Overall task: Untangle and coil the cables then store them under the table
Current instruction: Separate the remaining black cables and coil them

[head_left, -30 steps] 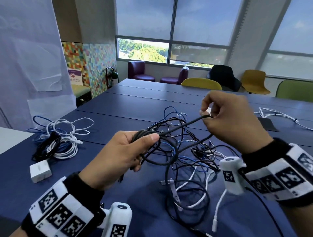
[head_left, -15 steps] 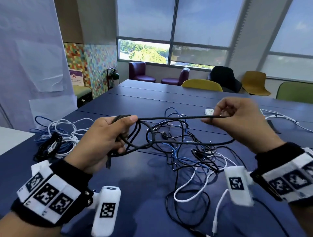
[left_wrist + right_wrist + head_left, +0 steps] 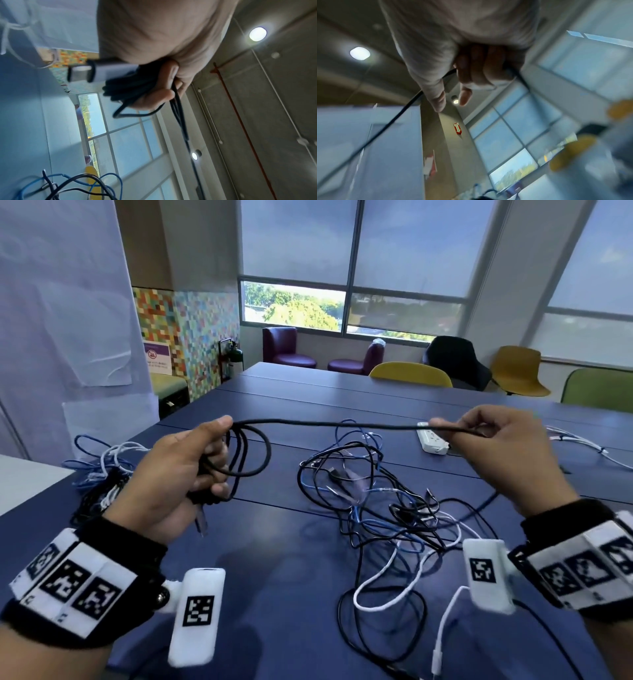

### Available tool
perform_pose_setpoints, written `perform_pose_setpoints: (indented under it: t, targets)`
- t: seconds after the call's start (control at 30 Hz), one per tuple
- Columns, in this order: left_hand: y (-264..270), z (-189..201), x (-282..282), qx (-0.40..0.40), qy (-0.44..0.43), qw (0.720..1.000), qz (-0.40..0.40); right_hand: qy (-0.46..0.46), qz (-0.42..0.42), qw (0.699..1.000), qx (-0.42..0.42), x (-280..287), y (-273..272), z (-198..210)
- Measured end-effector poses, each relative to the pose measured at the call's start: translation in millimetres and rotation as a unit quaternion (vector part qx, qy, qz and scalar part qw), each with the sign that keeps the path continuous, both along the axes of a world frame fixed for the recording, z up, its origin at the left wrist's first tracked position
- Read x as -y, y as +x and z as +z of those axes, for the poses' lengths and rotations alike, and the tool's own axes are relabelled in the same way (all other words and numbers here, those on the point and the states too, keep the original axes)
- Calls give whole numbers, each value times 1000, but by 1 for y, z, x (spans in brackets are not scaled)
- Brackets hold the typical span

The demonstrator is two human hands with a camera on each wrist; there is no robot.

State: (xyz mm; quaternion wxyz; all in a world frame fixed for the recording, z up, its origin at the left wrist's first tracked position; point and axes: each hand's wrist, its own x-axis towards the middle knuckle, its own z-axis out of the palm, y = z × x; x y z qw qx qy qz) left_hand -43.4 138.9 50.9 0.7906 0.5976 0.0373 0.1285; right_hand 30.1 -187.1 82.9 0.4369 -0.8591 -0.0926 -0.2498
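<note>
A black cable [image 3: 335,424] is stretched level between my two hands above the blue table [image 3: 274,559]. My left hand [image 3: 185,463] grips several coiled loops of it [image 3: 250,453], and its grey plug [image 3: 96,71] sticks out below the palm. My right hand [image 3: 503,446] pinches the cable's free length [image 3: 399,113] between thumb and fingers, and the rest drops down to the table. A tangle of black, blue and white cables [image 3: 383,515] lies on the table between and below my hands.
A second heap of blue, white and black cables [image 3: 99,470] lies at the table's left edge. A white power strip [image 3: 431,440] and white cords [image 3: 582,443] sit far right. Chairs [image 3: 411,371] stand beyond the table's far edge.
Both hands have moved apart, the left to the left and the right to the right, drawing the black cable out straight between them. The loops stay in the left hand.
</note>
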Motion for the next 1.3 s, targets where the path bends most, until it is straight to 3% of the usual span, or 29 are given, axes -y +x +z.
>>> perform_pose_setpoints:
  t: [0.07, 0.23, 0.33, 0.4, 0.5, 0.57, 0.63, 0.7, 0.8, 0.9, 0.97, 1.07, 1.2, 1.3]
  targets:
    - [0, -2, -6, -9, -44, 999, -3, -91, -36, 995, 36, 4, 1, -5]
    - [1, -2, -1, -29, -171, 983, -60, -129, 48, 987, -78, -3, -4, -19]
    - [0, -1, 15, -38, -167, 982, -80, -192, 87, 970, -119, -17, -17, -20]
    - [1, -2, 28, -39, -123, 989, -66, -206, 106, 967, -104, -26, -28, -19]
    - [0, -4, 49, -34, -61, 996, -47, -54, 172, 980, -82, -44, -44, -7]
    - [0, -5, 60, -35, -51, 997, -52, 62, 235, 965, -95, -55, -56, 2]
    - [0, -5, 65, -48, -61, 995, -65, 88, 269, 957, -68, -60, -67, 5]
    - [2, -4, 65, -77, -118, 986, -90, 51, 296, 953, -43, -63, -77, 4]
    - [5, -1, 58, -107, -231, 960, -113, -97, 339, 935, -31, -60, -86, -7]
    - [10, -1, 49, -124, -265, 953, -81, -289, 284, 914, -16, -48, -81, -20]
    - [13, -2, 42, -130, -298, 944, -57, -347, 241, 904, -64, -40, -78, -27]
    - [12, -3, 33, -99, -359, 928, -23, -384, 157, 903, -114, -24, -70, -33]
    - [3, 6, 22, -13, -437, 899, -6, -440, 13, 890, -117, -6, -59, -38]
    - [2, 11, 18, 53, -434, 899, 15, -413, 25, 902, -127, 0, -56, -44]
